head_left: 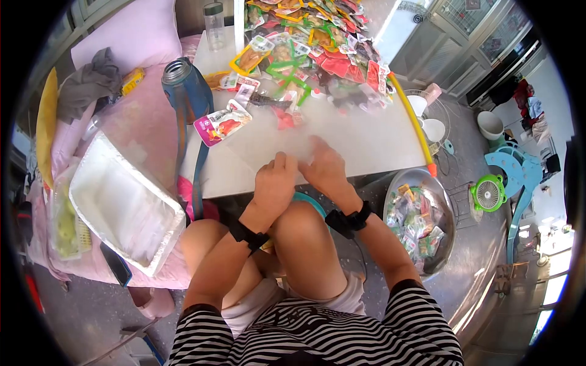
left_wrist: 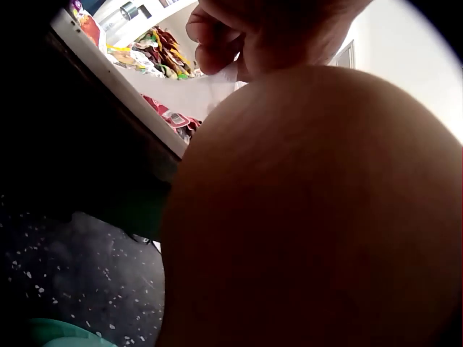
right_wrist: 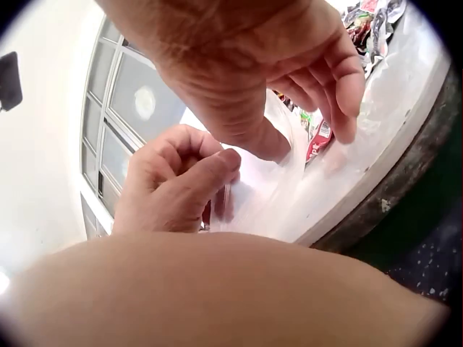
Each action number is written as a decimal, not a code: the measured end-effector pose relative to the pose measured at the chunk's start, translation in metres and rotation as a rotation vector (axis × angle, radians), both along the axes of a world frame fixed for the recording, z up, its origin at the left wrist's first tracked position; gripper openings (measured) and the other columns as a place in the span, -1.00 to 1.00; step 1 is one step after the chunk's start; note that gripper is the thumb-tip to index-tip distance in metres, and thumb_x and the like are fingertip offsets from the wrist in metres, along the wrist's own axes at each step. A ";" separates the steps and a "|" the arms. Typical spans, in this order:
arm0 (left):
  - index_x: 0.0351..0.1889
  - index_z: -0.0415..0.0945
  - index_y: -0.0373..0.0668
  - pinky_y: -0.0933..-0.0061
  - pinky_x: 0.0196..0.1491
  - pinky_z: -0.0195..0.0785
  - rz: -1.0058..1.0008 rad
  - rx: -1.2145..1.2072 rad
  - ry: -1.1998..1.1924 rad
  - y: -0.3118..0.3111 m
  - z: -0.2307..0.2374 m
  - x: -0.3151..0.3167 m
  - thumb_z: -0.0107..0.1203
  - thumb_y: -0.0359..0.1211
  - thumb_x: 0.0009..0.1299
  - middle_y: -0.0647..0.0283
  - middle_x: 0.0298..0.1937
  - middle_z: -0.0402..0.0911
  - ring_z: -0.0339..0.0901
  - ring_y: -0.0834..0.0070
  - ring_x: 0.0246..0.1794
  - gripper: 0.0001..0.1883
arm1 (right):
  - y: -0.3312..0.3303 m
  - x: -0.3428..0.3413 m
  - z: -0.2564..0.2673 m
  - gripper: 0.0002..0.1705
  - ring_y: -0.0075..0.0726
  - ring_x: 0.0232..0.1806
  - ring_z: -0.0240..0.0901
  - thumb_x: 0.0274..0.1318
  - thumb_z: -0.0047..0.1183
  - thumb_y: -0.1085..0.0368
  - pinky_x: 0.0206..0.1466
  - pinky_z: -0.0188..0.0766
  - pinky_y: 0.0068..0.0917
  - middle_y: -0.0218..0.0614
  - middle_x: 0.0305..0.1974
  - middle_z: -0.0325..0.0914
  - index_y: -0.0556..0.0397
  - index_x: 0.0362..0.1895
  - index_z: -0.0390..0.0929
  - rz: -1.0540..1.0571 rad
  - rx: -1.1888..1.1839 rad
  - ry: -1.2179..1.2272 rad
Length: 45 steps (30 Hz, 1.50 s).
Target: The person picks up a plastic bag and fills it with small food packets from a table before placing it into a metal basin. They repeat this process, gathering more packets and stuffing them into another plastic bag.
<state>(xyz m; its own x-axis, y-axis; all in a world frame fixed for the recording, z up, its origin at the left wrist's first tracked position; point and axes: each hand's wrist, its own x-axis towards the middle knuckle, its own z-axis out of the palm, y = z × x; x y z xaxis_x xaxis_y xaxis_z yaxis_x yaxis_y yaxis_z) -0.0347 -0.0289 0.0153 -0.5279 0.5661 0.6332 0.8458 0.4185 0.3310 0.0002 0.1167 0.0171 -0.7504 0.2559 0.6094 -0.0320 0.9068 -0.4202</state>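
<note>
A thin clear plastic bag (right_wrist: 289, 191) is spread over the near part of the white table (head_left: 378, 143). My left hand (head_left: 274, 183) pinches its edge between thumb and curled fingers, as the right wrist view shows. Close beside it, my right hand (head_left: 326, 168) has its thumb against the film at the bag's mouth, the other fingers loosely bent and apart. Beyond the hands lies a heap of colourful snack packets (head_left: 323, 39), some behind the clear film. A purple and white packet (head_left: 223, 123) sits left of the hands, beside a dark strip-shaped piece (head_left: 268, 100).
A metal basin (head_left: 448, 226) of small packets stands right of my knees. On the pink bed at left are a white foam box (head_left: 125, 195) and an open blue flask (head_left: 186, 85). Yellow edging (head_left: 412, 119) runs along the table's right side.
</note>
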 end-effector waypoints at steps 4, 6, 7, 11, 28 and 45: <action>-0.33 0.27 -0.25 0.21 -0.50 0.42 0.064 -0.109 -0.008 0.002 -0.003 0.006 0.03 -0.56 0.11 0.07 -0.39 0.41 0.50 0.12 -0.53 -0.81 | 0.012 -0.008 0.006 -0.81 -0.21 -0.57 0.48 0.02 -0.01 0.29 -0.42 0.46 -0.30 -0.15 -0.51 0.54 0.16 -0.35 0.52 0.120 -0.214 -0.179; -0.34 0.28 -0.25 0.21 -0.51 0.43 0.149 -0.143 -0.047 0.000 -0.001 0.008 0.04 -0.54 0.11 0.06 -0.41 0.44 0.52 0.13 -0.53 -0.81 | 0.022 -0.008 0.011 -0.81 -0.37 -0.52 0.48 0.05 0.00 0.27 -0.43 0.45 -0.39 -0.25 -0.51 0.54 0.14 -0.32 0.52 0.230 -0.671 -0.519; -0.35 0.30 -0.23 0.24 -0.51 0.43 0.151 -0.181 -0.094 -0.002 -0.003 0.007 0.07 -0.53 0.07 0.07 -0.42 0.45 0.53 0.15 -0.53 -0.79 | 0.028 -0.009 0.011 -0.80 -0.42 -0.53 0.47 0.06 0.02 0.25 -0.45 0.44 -0.44 -0.29 -0.52 0.53 0.14 -0.32 0.52 0.256 -0.727 -0.588; -0.38 0.34 -0.20 0.32 -0.53 0.42 0.193 -0.307 -0.182 -0.006 -0.006 0.009 0.13 -0.51 -0.01 0.10 -0.48 0.48 0.57 0.18 -0.55 -0.76 | 0.062 -0.016 0.022 -0.76 -0.53 -0.52 0.45 0.08 0.08 0.19 -0.49 0.40 -0.56 -0.38 -0.52 0.53 0.11 -0.31 0.56 0.505 -0.687 -0.908; -0.49 0.35 -0.23 0.20 -0.58 0.39 0.143 -0.203 -0.208 0.001 -0.017 0.002 0.01 -0.52 0.09 0.08 -0.55 0.49 0.52 0.10 -0.62 -0.93 | 0.064 -0.170 -0.012 -0.45 -0.10 -0.34 0.50 -0.28 0.26 -0.01 -0.29 0.40 -0.25 -0.15 -0.38 0.56 0.16 -0.26 0.55 0.086 -0.205 -0.377; -0.54 0.38 -0.31 -0.02 -0.37 0.36 0.126 -0.060 -0.330 0.010 -0.024 -0.001 0.03 -0.50 0.16 -0.08 -0.52 0.53 0.51 -0.06 -0.45 -0.91 | 0.067 0.109 0.053 -0.72 -0.70 -0.78 0.24 0.21 0.07 0.15 -0.74 0.11 -0.71 -0.51 -0.71 0.38 0.08 -0.43 0.48 0.021 -0.979 -0.264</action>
<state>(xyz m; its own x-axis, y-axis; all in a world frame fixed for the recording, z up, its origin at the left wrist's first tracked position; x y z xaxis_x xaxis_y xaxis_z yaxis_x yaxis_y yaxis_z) -0.0358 -0.0190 -0.0085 -0.7663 0.5149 0.3843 0.6381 0.5395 0.5494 0.1095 0.1839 0.0698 -0.8411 0.5388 -0.0467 0.1571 0.1608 -0.9744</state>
